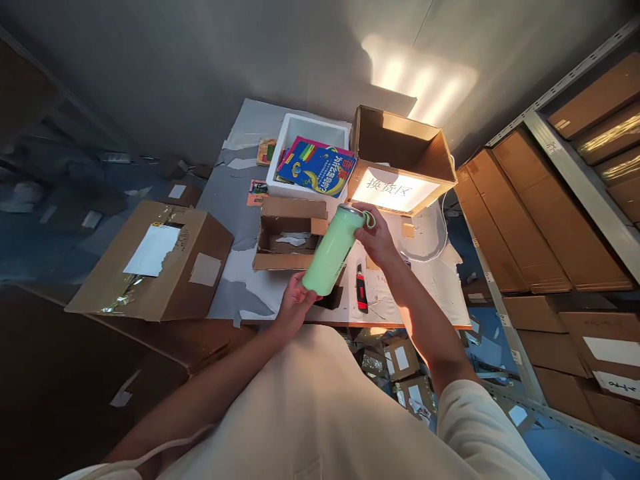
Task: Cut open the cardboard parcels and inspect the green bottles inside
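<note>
A light green bottle (329,252) with a silver-rimmed lid and a green carry loop is held tilted above the table, its lid end up and to the right. My left hand (296,301) grips its base. Around the lid end, close to the loop, my right hand (376,237) is closed. Just behind the bottle sits a small open cardboard box (280,260) with white paper scraps inside. A red and black box cutter (361,290) lies on the table to the right of the bottle. Part of a dark open box (331,299) shows below the bottle.
A white foam box (285,143) holds colourful books (317,167). Beside it stands a large open carton (400,173) with a handwritten label. Another carton (193,267) is at the table's left. Shelves of boxes (530,207) line the right; discarded boxes (403,360) litter the floor.
</note>
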Available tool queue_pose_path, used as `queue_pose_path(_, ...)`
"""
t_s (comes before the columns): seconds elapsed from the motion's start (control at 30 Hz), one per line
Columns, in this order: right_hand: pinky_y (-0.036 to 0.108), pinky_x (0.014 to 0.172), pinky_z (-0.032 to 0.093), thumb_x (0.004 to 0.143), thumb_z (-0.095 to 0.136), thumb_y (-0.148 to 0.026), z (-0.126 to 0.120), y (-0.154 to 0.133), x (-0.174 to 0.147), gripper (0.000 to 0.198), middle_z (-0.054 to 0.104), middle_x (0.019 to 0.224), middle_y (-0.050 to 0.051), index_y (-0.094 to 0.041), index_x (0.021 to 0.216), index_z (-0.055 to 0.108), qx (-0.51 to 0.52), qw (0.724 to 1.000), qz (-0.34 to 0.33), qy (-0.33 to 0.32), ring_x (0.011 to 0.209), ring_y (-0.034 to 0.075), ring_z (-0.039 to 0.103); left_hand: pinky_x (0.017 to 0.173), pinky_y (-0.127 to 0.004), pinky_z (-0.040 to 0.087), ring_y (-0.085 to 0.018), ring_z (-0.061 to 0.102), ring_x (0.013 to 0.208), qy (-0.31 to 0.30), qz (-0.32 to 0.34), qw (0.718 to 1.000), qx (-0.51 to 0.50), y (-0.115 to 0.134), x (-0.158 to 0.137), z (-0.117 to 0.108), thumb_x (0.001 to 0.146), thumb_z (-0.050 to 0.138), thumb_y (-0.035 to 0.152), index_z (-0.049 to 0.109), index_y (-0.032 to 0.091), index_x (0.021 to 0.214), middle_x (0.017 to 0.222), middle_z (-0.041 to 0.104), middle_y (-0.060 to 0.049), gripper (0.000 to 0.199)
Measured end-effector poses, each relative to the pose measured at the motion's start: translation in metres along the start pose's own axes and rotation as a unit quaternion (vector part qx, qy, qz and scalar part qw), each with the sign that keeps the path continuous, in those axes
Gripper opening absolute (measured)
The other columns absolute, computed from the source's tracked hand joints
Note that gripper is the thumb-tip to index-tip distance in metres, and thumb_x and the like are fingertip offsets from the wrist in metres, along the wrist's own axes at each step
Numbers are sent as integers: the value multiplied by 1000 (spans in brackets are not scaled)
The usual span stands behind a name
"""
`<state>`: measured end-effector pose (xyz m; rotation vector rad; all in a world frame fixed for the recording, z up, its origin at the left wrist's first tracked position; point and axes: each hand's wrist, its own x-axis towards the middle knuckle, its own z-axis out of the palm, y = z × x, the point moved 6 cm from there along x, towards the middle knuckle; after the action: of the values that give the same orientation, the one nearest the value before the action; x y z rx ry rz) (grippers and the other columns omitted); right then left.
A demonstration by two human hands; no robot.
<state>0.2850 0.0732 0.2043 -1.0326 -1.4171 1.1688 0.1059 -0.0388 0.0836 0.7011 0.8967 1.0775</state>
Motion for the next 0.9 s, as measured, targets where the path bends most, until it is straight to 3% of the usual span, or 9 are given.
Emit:
queue_pose_path(0.07,37,83,53,66,73,-59,2,-3,-2,64,57,122,4,-31,118,51,-5,999,-9,-40,107,22,56,86,-42,54,-23,65,98,-14,-6,1000,-8,-1,-1,2,70,66,65,55,21,110,111,67,-9,61)
queue_pose_path(0.17,39,86,53,70,72,-54,1,-4,-3,55,55,127,4,-31,117,53,-13,999,-7,-38,109,21,55,91,-44,53,-26,62,107,-9,-12,999,-32,-1,-4,2,75,58,69,57,20,116,119,64,-12,64)
queue_pose_path(0.37,37,83,55,62,80,-50,0,0,-6,54,61,114,2,-30,106,57,-17,1000,7,12,101,19,57,92,-45,53,-24,65,104,-6,-14,999,-33,2,-7,0,67,74,58,42,29,132,125,59,-8,78)
queue_pose_path(0.5,38,85,53,63,77,-59,4,-9,-10,57,54,132,5,-29,107,56,-10,1000,-9,-22,111,22,57,91,-45,53,-24,66,100,-32,-24,999,-29,6,-10,0,72,66,64,43,28,134,125,59,-10,75)
queue_pose_path(0.63,38,77,55,72,61,-69,11,-17,-11,52,52,136,6,-30,105,53,4,998,30,-61,113,23,57,91,-43,52,-25,62,108,-51,-17,999,-3,7,-13,0,73,65,64,37,30,139,131,55,-11,79)
queue_pose_path(0.8,39,81,53,73,71,-46,14,-26,-17,36,61,118,5,-27,94,49,-27,998,46,-16,106,22,59,95,-43,49,-27,55,118,-63,41,994,77,1,-5,-14,72,61,68,34,26,140,133,54,-14,85)
queue_pose_path(0.9,41,87,51,70,72,-40,4,-23,-34,34,61,116,5,-27,90,47,-33,999,15,24,111,23,58,101,-47,43,-29,53,120,-77,94,962,242,2,4,-25,65,71,64,33,23,141,131,55,-14,95)
